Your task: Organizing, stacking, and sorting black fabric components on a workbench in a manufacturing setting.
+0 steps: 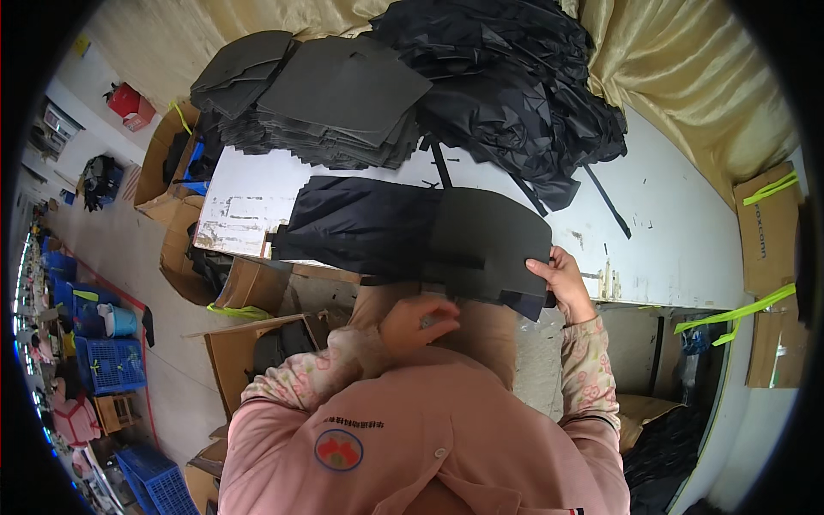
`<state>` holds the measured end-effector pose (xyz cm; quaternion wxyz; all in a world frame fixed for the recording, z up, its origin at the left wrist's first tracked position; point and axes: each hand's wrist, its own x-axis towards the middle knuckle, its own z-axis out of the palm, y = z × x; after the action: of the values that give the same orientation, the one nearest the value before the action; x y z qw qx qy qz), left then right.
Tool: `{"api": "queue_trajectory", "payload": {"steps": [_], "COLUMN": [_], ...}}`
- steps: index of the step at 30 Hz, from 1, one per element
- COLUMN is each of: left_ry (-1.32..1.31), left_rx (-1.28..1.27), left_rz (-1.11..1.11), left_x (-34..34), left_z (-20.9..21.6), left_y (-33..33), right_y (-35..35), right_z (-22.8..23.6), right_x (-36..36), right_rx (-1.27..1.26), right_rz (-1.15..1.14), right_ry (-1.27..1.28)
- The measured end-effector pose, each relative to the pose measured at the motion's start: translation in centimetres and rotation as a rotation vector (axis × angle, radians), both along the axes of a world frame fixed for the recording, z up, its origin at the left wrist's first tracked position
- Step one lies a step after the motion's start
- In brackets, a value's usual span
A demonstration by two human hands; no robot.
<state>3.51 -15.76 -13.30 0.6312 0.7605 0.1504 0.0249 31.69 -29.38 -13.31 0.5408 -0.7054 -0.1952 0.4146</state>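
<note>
A black fabric piece [365, 219] lies across the near part of the white table, partly hanging over its front edge. At its right end is a stiff dark grey panel [493, 236] with a curved outer side. My right hand [562, 281] grips the panel's right edge, thumb on top and the other fingers mostly hidden behind. Close to my body, below the table edge, my left hand [416, 324] is curled, apart from the fabric. A small greyish spot shows between its fingers, too small to name.
Stacks of dark grey panels [343, 90] and a heap of black fabric pieces [506, 94] fill the table's [678, 232] back. Black straps [608, 202] lie to the right. Cardboard boxes [257, 287] stand at the left, with blue crates [112, 365] farther off.
</note>
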Motion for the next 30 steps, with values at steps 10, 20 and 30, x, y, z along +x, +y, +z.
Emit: {"api": "queue_trajectory", "payload": {"steps": [10,20,30], "left_ry": [-0.087,-0.058,-0.023], "left_rx": [0.898,0.902,1.005], "left_rz": [-0.102,-0.088,-0.107], "left_x": [5.5,6.0,5.7], "left_z": [-5.6,-5.8,-6.3], "left_y": [2.1,2.1,1.8], "right_y": [-4.0,-6.9,-6.7], "right_z": [-0.9,-2.3,-1.4], "right_x": [1.2,-0.1,1.0], "right_rx": [-0.241,-0.261,-0.326], "right_rz": [-0.023,0.068,0.041], "right_ry": [-0.218,-0.133,-0.276]}}
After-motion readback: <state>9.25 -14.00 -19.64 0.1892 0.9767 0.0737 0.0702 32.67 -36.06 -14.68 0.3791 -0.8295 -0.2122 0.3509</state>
